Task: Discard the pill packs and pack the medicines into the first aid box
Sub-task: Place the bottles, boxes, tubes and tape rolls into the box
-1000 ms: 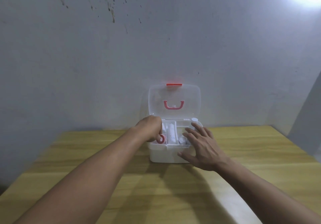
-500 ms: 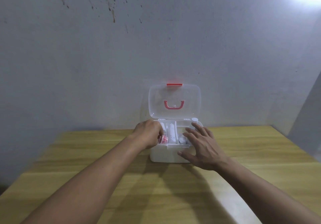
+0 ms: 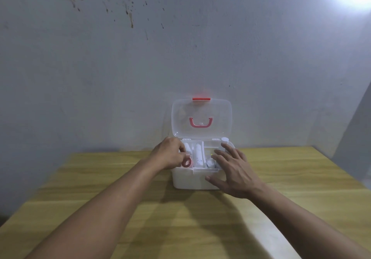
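Seen from the head camera, a white plastic first aid box [image 3: 192,180] sits near the far edge of a pale wood-grain worktop [image 3: 100,208], against a scuffed grey wall [image 3: 120,67]. Its clear rounded lid [image 3: 201,118], fitted with a red latch [image 3: 201,99] and a red handle [image 3: 201,122], stands upright. Inside, the divided tray shows a white tube [image 3: 197,154] lying lengthwise in a middle compartment and a small white bottle [image 3: 224,140] at the back right corner. The left hand [image 3: 170,155] reaches into the left compartment, fingers curled together around a red ring-shaped tape roll [image 3: 187,162] at the front. The right hand [image 3: 232,170] rests on the box's right side, fingers spread apart over the rim, thumb against the front wall, gripping nothing. Other contents are too blurred to tell.
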Action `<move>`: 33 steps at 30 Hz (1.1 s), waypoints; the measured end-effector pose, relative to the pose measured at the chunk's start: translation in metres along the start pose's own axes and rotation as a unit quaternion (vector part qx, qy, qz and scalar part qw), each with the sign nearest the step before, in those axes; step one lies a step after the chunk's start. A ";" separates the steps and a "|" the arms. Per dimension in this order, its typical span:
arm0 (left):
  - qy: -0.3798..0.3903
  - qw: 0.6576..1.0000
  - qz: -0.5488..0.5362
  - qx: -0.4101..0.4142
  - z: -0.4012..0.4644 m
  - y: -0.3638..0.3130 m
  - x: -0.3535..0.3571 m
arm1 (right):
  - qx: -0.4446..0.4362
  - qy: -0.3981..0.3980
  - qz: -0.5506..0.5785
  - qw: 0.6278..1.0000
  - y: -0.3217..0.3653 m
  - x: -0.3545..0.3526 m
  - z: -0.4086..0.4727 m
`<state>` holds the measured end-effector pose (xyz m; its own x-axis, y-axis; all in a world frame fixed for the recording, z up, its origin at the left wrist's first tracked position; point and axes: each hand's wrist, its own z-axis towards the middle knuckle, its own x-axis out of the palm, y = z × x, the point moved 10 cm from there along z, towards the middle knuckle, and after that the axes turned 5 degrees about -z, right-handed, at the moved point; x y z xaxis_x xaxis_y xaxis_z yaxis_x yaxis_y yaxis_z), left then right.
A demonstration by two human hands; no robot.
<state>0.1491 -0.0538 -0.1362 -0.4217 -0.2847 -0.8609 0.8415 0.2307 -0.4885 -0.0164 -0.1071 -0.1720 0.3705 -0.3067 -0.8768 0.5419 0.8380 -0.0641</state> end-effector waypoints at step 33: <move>-0.060 0.998 0.012 0.001 0.068 -0.008 -0.042 | 0.025 0.014 0.058 0.998 -0.023 0.002 -0.007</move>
<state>0.1832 -0.1067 -0.0870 -0.3577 -0.3884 -0.8492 0.8515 0.2377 -0.4673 -0.0332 -0.1235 -0.1758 0.4122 -0.1951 -0.8899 0.5337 0.8434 0.0623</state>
